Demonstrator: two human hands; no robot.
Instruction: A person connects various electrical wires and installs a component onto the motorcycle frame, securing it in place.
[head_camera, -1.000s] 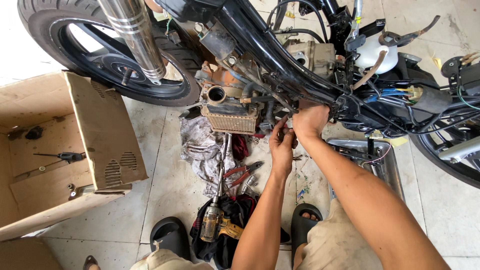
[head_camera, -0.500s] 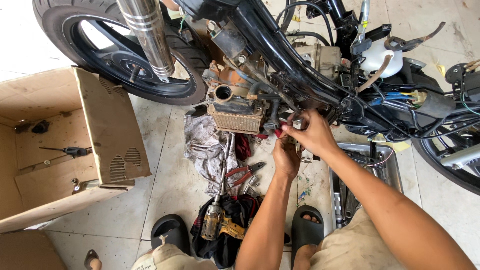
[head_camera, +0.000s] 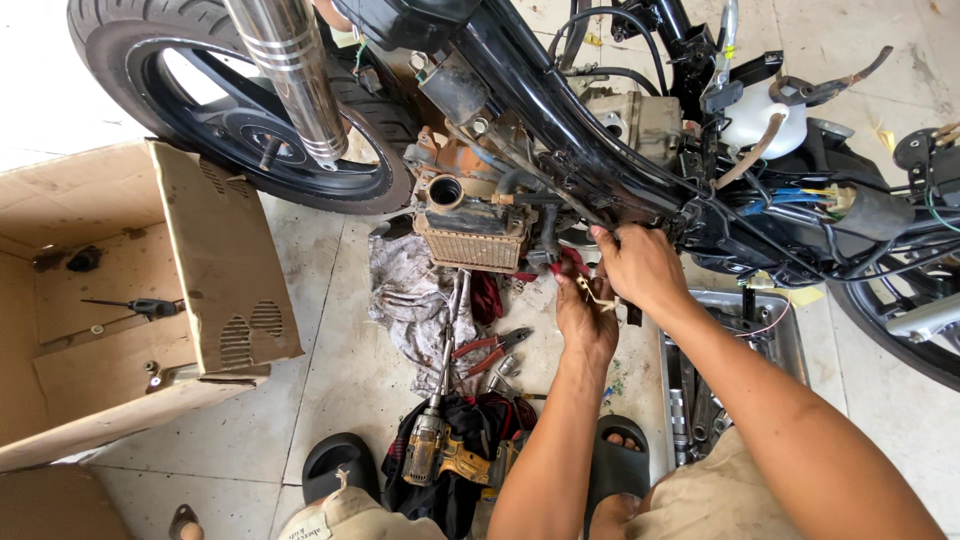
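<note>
A stripped motorcycle (head_camera: 560, 150) stands across the top of the view, with a black frame, a rusty engine block (head_camera: 470, 225) and loose wiring. My left hand (head_camera: 585, 320) is closed on a red-handled tool (head_camera: 572, 262) just below the frame. My right hand (head_camera: 640, 265) sits beside it, fingers pinching a small part at the frame's underside where the cables run. Both forearms reach up from the bottom of the view.
A chrome exhaust pipe (head_camera: 290, 75) crosses the rear wheel (head_camera: 230, 110). An open cardboard box (head_camera: 130, 300) with a screwdriver lies left. On the floor lie a rag (head_camera: 410, 305), red pliers (head_camera: 490, 348), a cordless drill (head_camera: 440, 445), black sandals (head_camera: 340, 465) and a metal tool tray (head_camera: 780, 340).
Both hands have shifted slightly right along the frame's underside, staying close together. The view has drifted a little; the tools on the floor lie as before.
</note>
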